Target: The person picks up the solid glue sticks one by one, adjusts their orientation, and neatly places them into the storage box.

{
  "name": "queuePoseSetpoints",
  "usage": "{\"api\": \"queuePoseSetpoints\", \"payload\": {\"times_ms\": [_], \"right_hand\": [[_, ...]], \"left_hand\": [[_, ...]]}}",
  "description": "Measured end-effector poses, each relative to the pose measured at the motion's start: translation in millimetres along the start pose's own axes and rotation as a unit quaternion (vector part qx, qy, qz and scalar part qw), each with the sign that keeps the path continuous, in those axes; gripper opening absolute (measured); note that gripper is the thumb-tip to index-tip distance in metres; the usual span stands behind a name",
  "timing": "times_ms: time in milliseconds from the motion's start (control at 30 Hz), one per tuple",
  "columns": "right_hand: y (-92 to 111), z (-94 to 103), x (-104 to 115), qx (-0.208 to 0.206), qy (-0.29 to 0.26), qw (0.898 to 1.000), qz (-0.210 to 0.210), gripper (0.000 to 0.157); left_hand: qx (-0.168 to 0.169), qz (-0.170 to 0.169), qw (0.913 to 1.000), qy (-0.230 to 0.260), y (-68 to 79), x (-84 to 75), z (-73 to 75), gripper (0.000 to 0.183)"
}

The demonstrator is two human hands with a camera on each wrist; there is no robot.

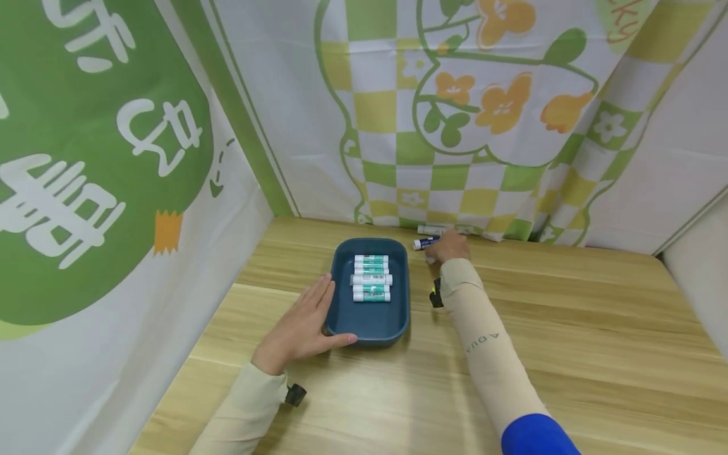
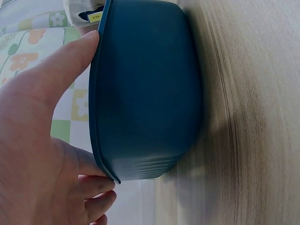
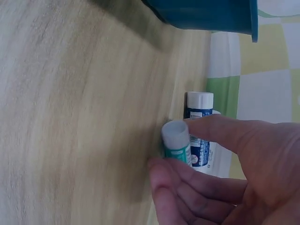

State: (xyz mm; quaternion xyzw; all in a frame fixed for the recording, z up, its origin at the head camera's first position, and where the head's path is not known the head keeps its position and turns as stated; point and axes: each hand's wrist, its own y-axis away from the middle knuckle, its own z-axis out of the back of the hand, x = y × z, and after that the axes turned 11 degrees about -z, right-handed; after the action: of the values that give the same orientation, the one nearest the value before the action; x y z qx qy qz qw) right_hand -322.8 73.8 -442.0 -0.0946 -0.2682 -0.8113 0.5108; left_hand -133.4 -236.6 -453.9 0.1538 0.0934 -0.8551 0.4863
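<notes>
My left hand [image 1: 301, 327] rests against a dark blue plastic tray [image 1: 382, 327], thumb on its near rim and straight fingers along its left side. Inside the tray lie several white and green glue sticks [image 1: 372, 296], with a whiter one [image 1: 371, 279] across the top of the row. At the back of the table, my right hand [image 1: 450, 246] pinches a green glue stick with a white cap [image 3: 177, 140] between thumb and fingers. Right behind it is a dark blue glue stick [image 3: 200, 126], also white-capped. Another whitish stick [image 1: 430, 230] lies by the curtain, partly hidden by the hand.
A wood-grain table [image 1: 569, 354] bears everything. A printed curtain [image 1: 381, 145] hangs down to the table's back edge, and a green and white cloth [image 1: 142, 208] hangs at the left. Each wrist wears a small black device [image 1: 296, 395].
</notes>
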Motion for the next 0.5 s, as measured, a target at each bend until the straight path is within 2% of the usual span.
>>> {"api": "queuePoseSetpoints", "payload": {"times_ms": [267, 367, 500], "right_hand": [[3.6, 8.3, -14.5, -0.022, 0.092, 0.996, 0.003, 0.058], [2.9, 18.8, -25.6, -0.038, 0.082, 0.996, 0.016, 0.055], [-0.7, 36.6, -42.0, -0.044, 0.054, 0.996, 0.060, 0.051]], "left_hand": [[0.001, -0.002, 1.0000, 0.001, 2.5, 0.0, -2.8, 0.124], [0.001, -0.001, 1.0000, 0.004, 2.1, -0.7, -1.9, 0.124], [0.000, 0.001, 1.0000, 0.003, 2.0, -1.0, 0.1, 0.124]]}}
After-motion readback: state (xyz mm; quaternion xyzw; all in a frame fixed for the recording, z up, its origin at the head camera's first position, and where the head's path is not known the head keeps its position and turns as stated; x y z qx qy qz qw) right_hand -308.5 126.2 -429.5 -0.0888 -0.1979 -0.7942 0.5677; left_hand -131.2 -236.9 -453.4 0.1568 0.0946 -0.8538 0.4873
